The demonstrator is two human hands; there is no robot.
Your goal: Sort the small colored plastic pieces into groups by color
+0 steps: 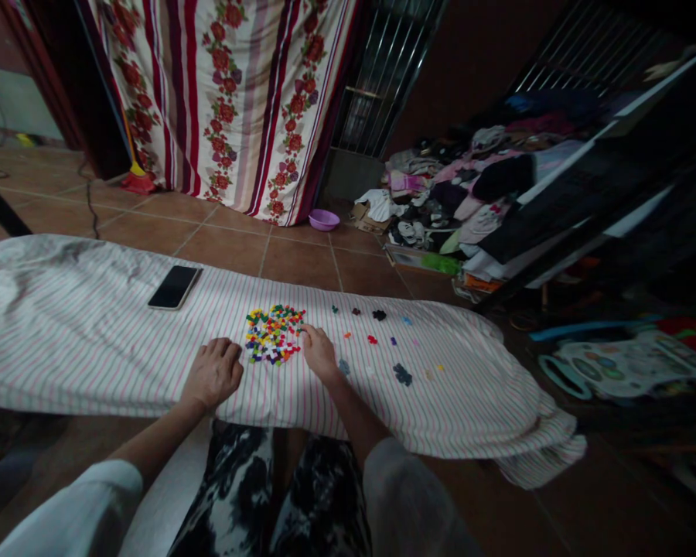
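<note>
From the head view, the only container is a purple bowl [323, 220] on the tiled floor beyond the counter's far edge, at the foot of a floral curtain [237, 93]. Its inside cannot be made out.

The counter [63, 333] is covered with a pink-and-white striped cloth. Near the middle of it lies a pile of small multicoloured pieces [272, 334], red, yellow, green, blue and white mixed together. The left hand [213, 371] rests on the cloth just beside the pile's left side, knuckles up and fingers curled under in a loose fist. Whether it encloses anything cannot be told. The right hand [319, 352] lies at the pile's right side with its fingers [308, 334] held close together and reaching into the edge of the pieces. They are too small to show whether it pinches one.

Towards the counter's right end lie small separate groups: black pieces [379, 315], red pieces [372, 340] and a grey-blue cluster [402, 374]. A dark-screened smartphone [174, 287] lies at the far edge, left of the pile.

A heap of clothes [469, 193] sits on the floor to the far right.
</note>
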